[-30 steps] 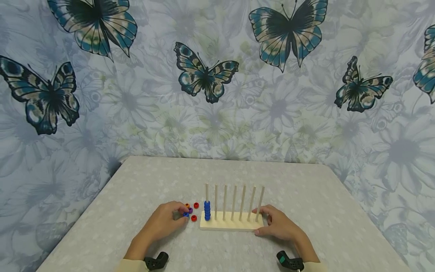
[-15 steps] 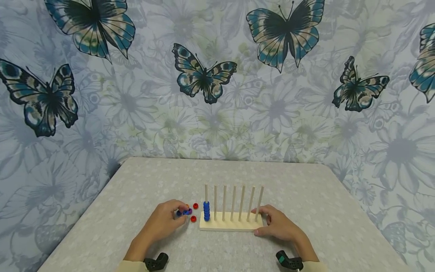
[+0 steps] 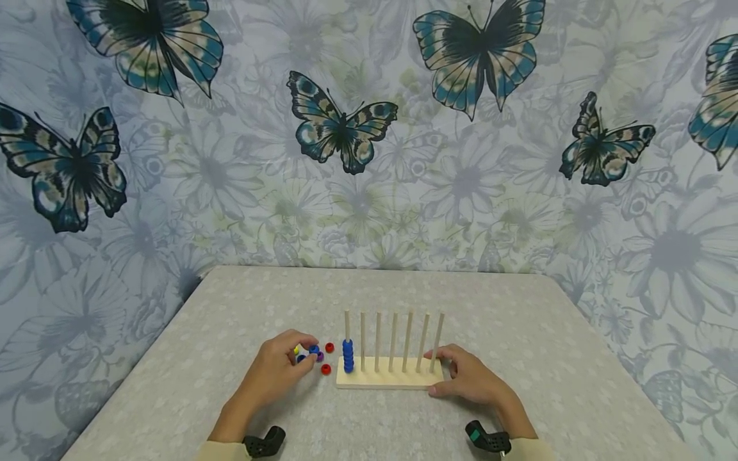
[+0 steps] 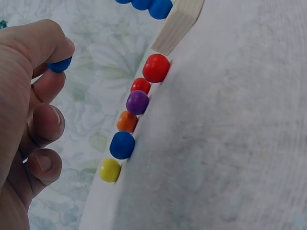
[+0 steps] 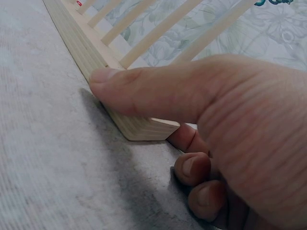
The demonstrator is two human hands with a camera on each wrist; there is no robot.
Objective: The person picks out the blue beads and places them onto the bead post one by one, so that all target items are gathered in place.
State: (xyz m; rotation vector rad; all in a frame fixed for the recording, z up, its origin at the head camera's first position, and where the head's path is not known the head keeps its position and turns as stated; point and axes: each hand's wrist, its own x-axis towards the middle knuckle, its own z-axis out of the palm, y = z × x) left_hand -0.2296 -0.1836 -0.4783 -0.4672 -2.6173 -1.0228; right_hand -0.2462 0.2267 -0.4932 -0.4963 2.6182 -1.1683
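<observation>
Between thumb and index finger, my left hand (image 3: 279,360) pinches a blue bead (image 4: 60,65), raised off the table. My right hand (image 3: 469,376) grips the right end of a wooden peg rack (image 3: 389,382), thumb along its front edge and fingers behind, as the right wrist view shows. Several blue beads (image 3: 348,356) are stacked on the rack's leftmost peg; the other pegs stand bare. Loose beads lie left of the rack in the left wrist view: red beads (image 4: 156,68), a purple bead (image 4: 137,102), an orange bead (image 4: 127,121), another blue bead (image 4: 122,145) and a yellow bead (image 4: 110,170).
A table (image 3: 490,307) with a pale patterned cover carries everything. Behind it hangs a butterfly-print backdrop (image 3: 369,211). Black wrist devices (image 3: 265,442) are worn on both wrists.
My left hand has picked up a blue bead from among the loose ones and lifted it slightly. The right hand keeps its hold on the rack. The head view has shifted a little.
</observation>
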